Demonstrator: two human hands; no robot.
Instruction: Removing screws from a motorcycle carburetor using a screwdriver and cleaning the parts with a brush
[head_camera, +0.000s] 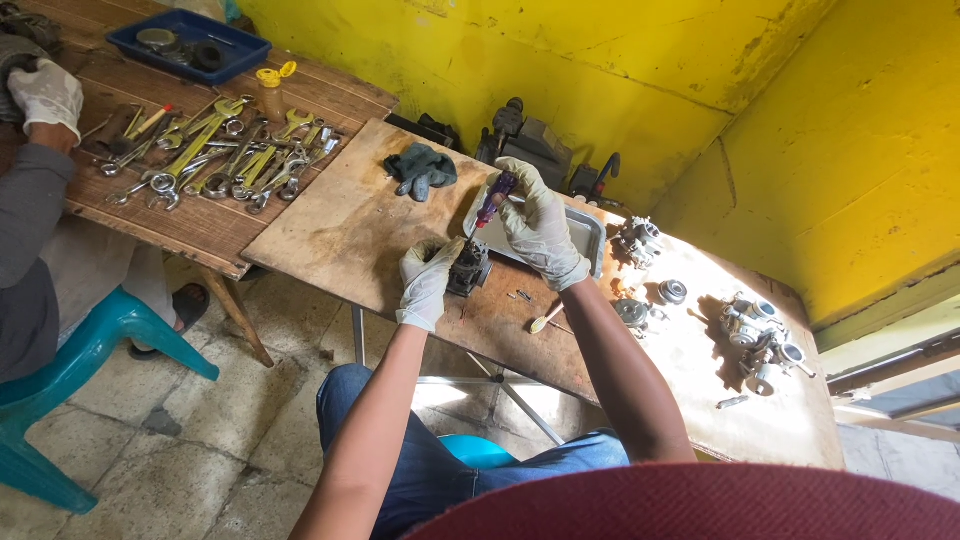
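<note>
Here the left hand (428, 277) clasps the dark carburetor (468, 268) on the table (340, 235), while just above it the right hand (540, 225) is clamped around a purple-handled screwdriver (495, 200).

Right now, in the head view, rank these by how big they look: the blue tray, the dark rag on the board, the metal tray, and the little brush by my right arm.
1. Blue tray
2. Metal tray, though it is partly hidden behind the right hand, so these two are unsure
3. Dark rag
4. Little brush
</note>
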